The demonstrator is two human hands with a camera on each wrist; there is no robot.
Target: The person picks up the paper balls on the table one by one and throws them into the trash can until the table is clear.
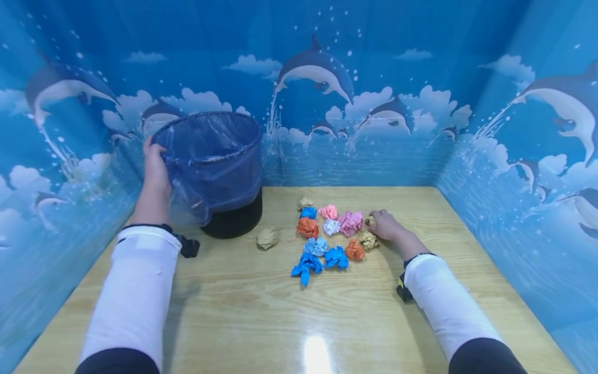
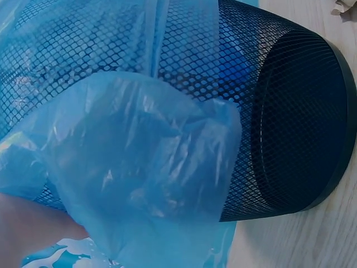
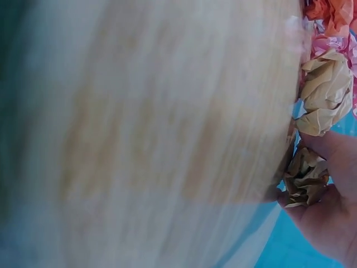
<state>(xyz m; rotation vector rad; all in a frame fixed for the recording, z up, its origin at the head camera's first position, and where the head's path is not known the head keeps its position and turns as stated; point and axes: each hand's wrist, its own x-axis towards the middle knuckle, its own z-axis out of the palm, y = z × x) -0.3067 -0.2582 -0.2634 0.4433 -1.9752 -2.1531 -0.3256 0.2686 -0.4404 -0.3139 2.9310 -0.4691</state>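
At the left, my left hand [image 1: 158, 169] grips the rim of a black mesh wastebasket [image 1: 237, 219] lined with a thin blue plastic bag [image 1: 215, 182]. The left wrist view shows the bag's loose edge [image 2: 162, 151] hanging over the mesh side and covering most of that hand. On the right, my right hand [image 1: 389, 227] holds a crumpled brown paper ball [image 3: 307, 177] between thumb and fingers, low over the table. Another brown paper ball [image 3: 328, 92] lies right beside those fingers, close to a pink paper ball [image 1: 350, 223].
Several more crumpled balls cluster mid-table, among them orange [image 1: 307, 227], white [image 1: 331, 227], light blue [image 1: 315, 246] and blue [image 1: 336, 257]. One brown ball [image 1: 267, 238] lies apart, near the basket. Dolphin-printed curtains [image 1: 299, 156] border the wooden table [image 1: 261, 311] at back and sides.
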